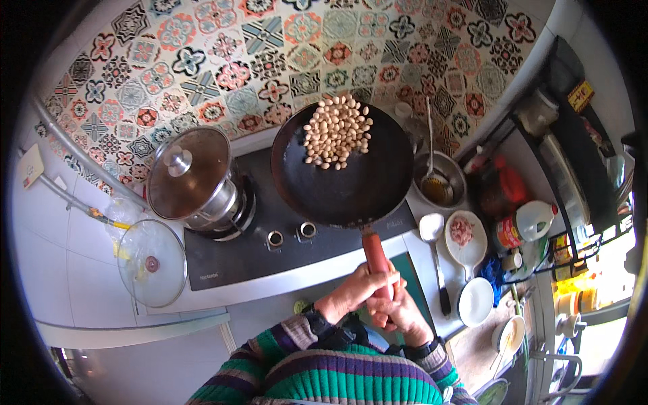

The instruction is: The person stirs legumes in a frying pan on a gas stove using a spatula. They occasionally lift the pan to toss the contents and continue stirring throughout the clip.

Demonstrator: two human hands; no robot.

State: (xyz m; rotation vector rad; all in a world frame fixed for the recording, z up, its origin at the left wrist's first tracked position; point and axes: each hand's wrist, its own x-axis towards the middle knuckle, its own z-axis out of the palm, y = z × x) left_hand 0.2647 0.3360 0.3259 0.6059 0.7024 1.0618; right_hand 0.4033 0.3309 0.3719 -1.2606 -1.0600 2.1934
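Observation:
A black wok (349,192) with a red handle is over the right side of the cooktop. Many pale tan nuts or beans, likely shelled peanuts, (337,132) lie gathered on the wok's far side. My left hand (357,288) grips the handle from the left. Against it, my right hand (397,309) is closed round the lower end of the handle. Both hands touch each other, and part of the grip is hidden by the fingers. A steel pot with a glass lid (190,174) stands on the left burner of the black cooktop (243,263).
At the left edge leans a glass lid (152,281). Right of the wok are a steel bowl with a ladle (455,174), a spatula (439,273), a white dish of chopped meat (466,255) and a white bowl (476,302). Bottles and a black rack stand farther right.

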